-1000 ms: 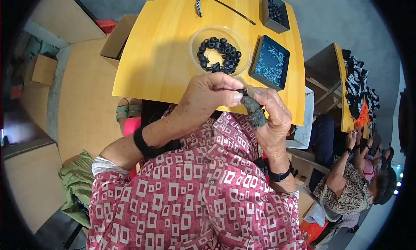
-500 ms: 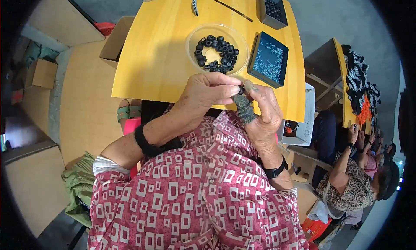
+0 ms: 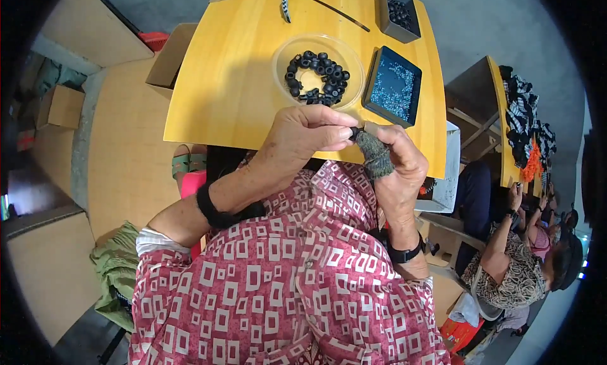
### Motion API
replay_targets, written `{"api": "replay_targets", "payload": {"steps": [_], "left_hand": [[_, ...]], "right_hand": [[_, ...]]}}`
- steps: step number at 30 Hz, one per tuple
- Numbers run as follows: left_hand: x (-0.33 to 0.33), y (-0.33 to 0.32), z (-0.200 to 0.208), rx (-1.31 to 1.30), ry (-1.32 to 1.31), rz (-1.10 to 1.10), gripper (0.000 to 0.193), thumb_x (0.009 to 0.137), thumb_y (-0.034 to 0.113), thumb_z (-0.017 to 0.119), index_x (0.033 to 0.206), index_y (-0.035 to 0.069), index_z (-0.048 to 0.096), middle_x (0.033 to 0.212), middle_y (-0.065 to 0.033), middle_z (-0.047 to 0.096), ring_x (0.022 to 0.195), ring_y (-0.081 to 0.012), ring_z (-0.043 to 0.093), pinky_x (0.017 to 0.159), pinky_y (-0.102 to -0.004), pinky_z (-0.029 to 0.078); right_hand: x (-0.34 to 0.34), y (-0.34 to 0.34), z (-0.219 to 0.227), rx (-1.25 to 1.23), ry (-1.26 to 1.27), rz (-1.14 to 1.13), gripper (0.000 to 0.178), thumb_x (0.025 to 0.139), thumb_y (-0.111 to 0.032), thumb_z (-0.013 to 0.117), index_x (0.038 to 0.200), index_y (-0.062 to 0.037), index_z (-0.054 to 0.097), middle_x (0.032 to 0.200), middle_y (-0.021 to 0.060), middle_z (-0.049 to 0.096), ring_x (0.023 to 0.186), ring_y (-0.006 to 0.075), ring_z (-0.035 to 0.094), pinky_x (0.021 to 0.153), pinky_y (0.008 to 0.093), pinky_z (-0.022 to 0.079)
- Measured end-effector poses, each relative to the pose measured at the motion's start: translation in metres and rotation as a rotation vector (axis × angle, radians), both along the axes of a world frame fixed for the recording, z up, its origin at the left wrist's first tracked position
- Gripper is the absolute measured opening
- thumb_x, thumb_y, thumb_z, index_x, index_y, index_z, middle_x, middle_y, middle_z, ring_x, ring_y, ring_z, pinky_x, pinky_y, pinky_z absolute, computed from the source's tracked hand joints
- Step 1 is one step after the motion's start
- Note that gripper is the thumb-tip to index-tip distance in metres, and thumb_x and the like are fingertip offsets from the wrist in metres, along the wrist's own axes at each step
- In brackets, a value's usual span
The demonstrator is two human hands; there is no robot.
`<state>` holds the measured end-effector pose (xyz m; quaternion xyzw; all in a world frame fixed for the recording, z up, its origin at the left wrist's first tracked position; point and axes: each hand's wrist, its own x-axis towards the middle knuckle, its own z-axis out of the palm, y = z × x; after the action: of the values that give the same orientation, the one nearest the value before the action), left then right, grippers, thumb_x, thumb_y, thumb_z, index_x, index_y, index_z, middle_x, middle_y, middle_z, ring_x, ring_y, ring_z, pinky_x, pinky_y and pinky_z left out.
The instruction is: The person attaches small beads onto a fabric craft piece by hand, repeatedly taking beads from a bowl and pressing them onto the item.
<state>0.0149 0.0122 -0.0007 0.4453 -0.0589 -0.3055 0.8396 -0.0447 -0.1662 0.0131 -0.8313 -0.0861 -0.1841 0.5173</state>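
My left hand (image 3: 302, 134) has thumb and index pinched on a small black plastic piece (image 3: 355, 133) at the table's near edge. Meeting it there is my right hand (image 3: 398, 159), a dark grey knitted sleeve (image 3: 375, 155) on one finger. The right fingertips close on the other side of the black piece, which they partly hide. Just beyond my hands, a shallow clear round dish (image 3: 278, 61) holds several rounded black pieces with holes, lying in a ring. A black tray (image 3: 411, 119) of tiny pale bits stands right of the dish.
A dark box (image 3: 417, 31) of black pieces stands at the far right of the yellow table (image 3: 221, 93). A thin dark rod (image 3: 332, 11) and a striped strap (image 3: 286, 7) lie at the far edge. Other people (image 3: 506, 264) sit at right beside another table.
My right hand has shifted slightly to the right and turned, its sleeved finger moving right. The left hand keeps its pinch and has moved very slightly right.
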Motion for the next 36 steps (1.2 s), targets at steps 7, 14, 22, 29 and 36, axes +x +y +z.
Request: {"api": "replay_targets", "payload": {"steps": [7, 14, 22, 29, 36], "left_hand": [[-0.002, -0.002, 0.0, 0.028, -0.058, 0.015, 0.019, 0.086, 0.005, 0.067, 0.103, -0.001, 0.067, 0.1, -0.0081, 0.067, 0.089, -0.013, 0.065, 0.08, -0.023, 0.055], [-0.003, -0.003, -0.002, 0.043, -0.002, 0.026, 0.02, 0.086, 0.008, 0.068, 0.104, 0.0, 0.067, 0.102, -0.006, 0.066, 0.092, -0.0105, 0.063, 0.081, -0.0221, 0.053], [0.002, -0.004, -0.01, 0.063, 0.064, 0.037, 0.021, 0.086, 0.012, 0.068, 0.105, 0.003, 0.067, 0.101, -0.0032, 0.066, 0.089, -0.0063, 0.062, 0.078, -0.019, 0.052], [0.001, -0.004, -0.013, 0.057, 0.092, 0.029, 0.022, 0.087, 0.013, 0.068, 0.106, 0.003, 0.067, 0.097, -0.0011, 0.066, 0.086, -0.0039, 0.06, 0.073, -0.0151, 0.051], [0.004, -0.007, -0.003, 0.091, 0.063, 0.064, 0.024, 0.088, 0.012, 0.066, 0.109, 0.002, 0.066, 0.095, -0.0005, 0.066, 0.082, -0.0034, 0.059, 0.071, -0.0145, 0.049]], "right_hand": [[-0.003, 0.004, 0.005, 0.172, 0.139, -0.038, 0.02, 0.081, 0.009, 0.064, 0.1, 0.0034, 0.062, 0.092, 0.0046, 0.062, 0.085, 0.0114, 0.059, 0.075, 0.0228, 0.047], [-0.003, 0.021, -0.003, -0.204, -0.123, -0.164, 0.028, 0.076, 0.001, 0.074, 0.102, 0.0003, 0.063, 0.092, 0.0092, 0.064, 0.081, 0.0174, 0.062, 0.072, 0.0271, 0.05], [0.007, 0.014, -0.019, -0.419, -0.305, -0.171, 0.036, 0.069, -0.002, 0.078, 0.102, 0.0002, 0.063, 0.095, 0.0151, 0.065, 0.08, 0.0266, 0.064, 0.067, 0.0325, 0.053], [0.008, 0.018, -0.019, -0.463, -0.261, -0.204, 0.033, 0.069, -0.002, 0.076, 0.098, 0.0007, 0.062, 0.094, 0.0148, 0.066, 0.081, 0.0287, 0.063, 0.071, 0.0362, 0.05], [0.014, 0.016, -0.015, -0.477, -0.333, -0.193, 0.034, 0.069, 0.0, 0.074, 0.1, -0.0005, 0.06, 0.093, 0.0131, 0.066, 0.08, 0.0274, 0.063, 0.07, 0.0355, 0.049]]}}
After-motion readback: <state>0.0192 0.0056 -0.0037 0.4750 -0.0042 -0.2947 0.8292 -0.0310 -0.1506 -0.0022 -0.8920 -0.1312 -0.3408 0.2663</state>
